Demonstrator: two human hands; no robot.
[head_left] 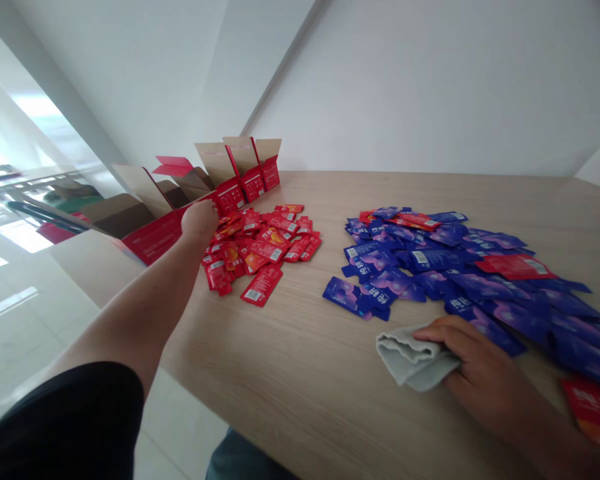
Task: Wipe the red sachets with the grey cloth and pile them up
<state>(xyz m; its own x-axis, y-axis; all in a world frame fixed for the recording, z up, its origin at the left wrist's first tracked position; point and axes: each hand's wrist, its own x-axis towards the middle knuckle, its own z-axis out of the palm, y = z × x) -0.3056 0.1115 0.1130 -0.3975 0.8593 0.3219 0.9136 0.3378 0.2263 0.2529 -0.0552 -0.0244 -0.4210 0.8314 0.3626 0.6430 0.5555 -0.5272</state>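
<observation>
The person wears a black short sleeve (55,420) and blue-grey trousers (240,457).

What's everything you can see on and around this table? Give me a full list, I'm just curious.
Open cartons: several, exact number unclear, red with tan flaps, along the table's left side
Red sachets: many, red, heaped beside the cartons
Blue sachets: many, blue-purple, in a larger heap to the right
Large red packet: one, red, lying on the blue heap
Red packet: one, red, at the right edge of the view
Cloth: one, grey, on the table near the blue heap
Table: one, light wood, under everything
Black sleeve: one, black, on the left arm
Left hand: one, at the red heap
Right hand: one, on the cloth
</observation>
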